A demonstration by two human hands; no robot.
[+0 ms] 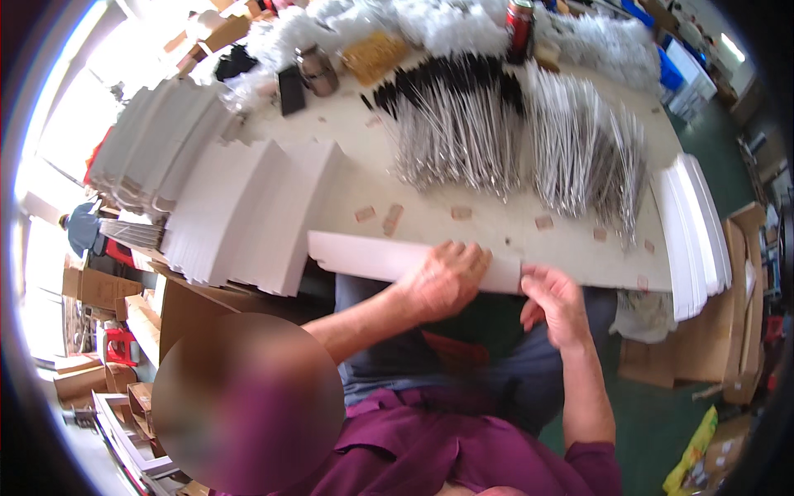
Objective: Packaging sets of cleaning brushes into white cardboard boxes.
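A long, narrow white cardboard box (pixel 364 255) lies along the near edge of the table, reaching a little past it. My left hand (pixel 447 281) is closed over the box right of its middle, fingers bent across the top. At the box's right end my right hand (pixel 554 304) pinches the end between thumb and forefinger. Its other fingers curl below the edge. Beyond the box lies a bundle of thin metal rods with black tips (pixel 459 124). To its right is a similar bundle with white tips (pixel 583 140).
Stacked white boxes (pixel 248 215) fill the table's left side, and more white boxes (pixel 691 236) overhang the right edge. At the back are clear plastic bags (pixel 463 29), a red can (pixel 519 33) and a glass jar (pixel 317 70). Open brown cartons (pixel 686 355) stand on the floor at right.
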